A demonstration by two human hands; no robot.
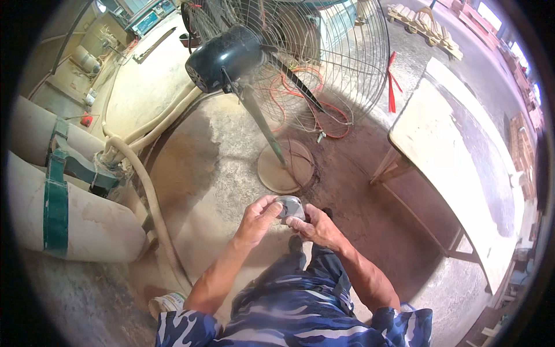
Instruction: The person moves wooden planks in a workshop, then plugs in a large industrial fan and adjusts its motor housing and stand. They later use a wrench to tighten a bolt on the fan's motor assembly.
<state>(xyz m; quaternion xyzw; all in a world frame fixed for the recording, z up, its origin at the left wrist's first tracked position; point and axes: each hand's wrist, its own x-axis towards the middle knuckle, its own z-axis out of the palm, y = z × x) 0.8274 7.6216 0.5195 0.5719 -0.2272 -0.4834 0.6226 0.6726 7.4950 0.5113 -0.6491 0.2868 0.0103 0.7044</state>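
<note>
Held in front of my body is a small grey disc-like piece (292,207), rounded at its edge, with a darker spot near its left side. Its exact kind is not clear. My left hand (261,215) pinches it from the left, thumb on top. From the right, my right hand (315,224) grips it, with the thumb across its lower edge and the fingers curled behind. Below the hands, my dark trousers and shoes show. A large pedestal fan stands just ahead, its black motor (225,58) and wire cage (341,63) above its round base (285,168).
White dust-collector bags (92,225) with green bands stand at left, beside a ribbed hose (151,202). A pale-topped table (445,133) occupies the right. An orange hose (335,136) coils on the dusty floor behind the fan. A small tub (167,303) sits by my left elbow.
</note>
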